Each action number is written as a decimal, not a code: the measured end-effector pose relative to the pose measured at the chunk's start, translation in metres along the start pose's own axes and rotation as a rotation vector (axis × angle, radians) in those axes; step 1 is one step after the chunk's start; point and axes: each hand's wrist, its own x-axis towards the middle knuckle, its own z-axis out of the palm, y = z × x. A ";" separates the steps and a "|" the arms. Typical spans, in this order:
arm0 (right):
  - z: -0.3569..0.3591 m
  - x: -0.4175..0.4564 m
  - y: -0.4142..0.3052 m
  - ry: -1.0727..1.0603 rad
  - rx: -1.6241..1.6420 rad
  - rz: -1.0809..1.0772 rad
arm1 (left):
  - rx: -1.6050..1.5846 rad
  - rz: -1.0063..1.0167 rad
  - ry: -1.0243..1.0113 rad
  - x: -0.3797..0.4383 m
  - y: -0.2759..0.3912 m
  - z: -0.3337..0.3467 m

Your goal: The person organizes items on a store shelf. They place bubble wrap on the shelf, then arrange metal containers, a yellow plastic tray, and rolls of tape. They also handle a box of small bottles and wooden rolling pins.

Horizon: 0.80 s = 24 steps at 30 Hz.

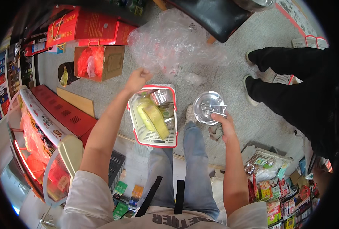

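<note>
My left hand (138, 79) is over the far left corner of a white plastic shopping basket (142, 139) with a red rim. Its fingers are curled in, and nothing shows between them. Inside the basket lie yellow-green rounded items (157, 118), a shiny metal container (160, 97) and other metal items along the right side. On the right, my right hand (226, 126) grips the near edge of a shiny round metal dish or lid (205, 100). Thin metal strips lie across its face; whether they belong to it I cannot tell. A crumpled grey cloth (215, 132) shows just below it.
Crumpled clear plastic sheeting (169, 40) spreads over the floor beyond the basket. An open cardboard box (113, 61) with red bags stands left. A black-seated stool (215, 17) is at the top. Another person's dark-trousered legs (289, 91) are at right; packaged-goods shelves (284, 194) stand below.
</note>
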 end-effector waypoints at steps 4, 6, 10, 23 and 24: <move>0.011 -0.009 0.056 0.031 -0.034 0.061 | 0.233 -0.139 0.093 -0.033 -0.146 0.026; 0.015 -0.017 0.080 0.098 -0.094 0.088 | 0.250 -0.323 0.177 -0.061 -0.206 0.043; 0.025 -0.034 0.133 0.117 -0.050 0.149 | 0.335 -0.555 0.000 -0.109 -0.281 0.063; 0.063 0.002 0.300 0.039 -0.412 0.175 | -0.242 -0.476 0.029 -0.138 -0.358 0.126; 0.069 0.002 0.299 -0.001 -0.395 0.205 | -0.201 -0.468 0.047 -0.137 -0.364 0.125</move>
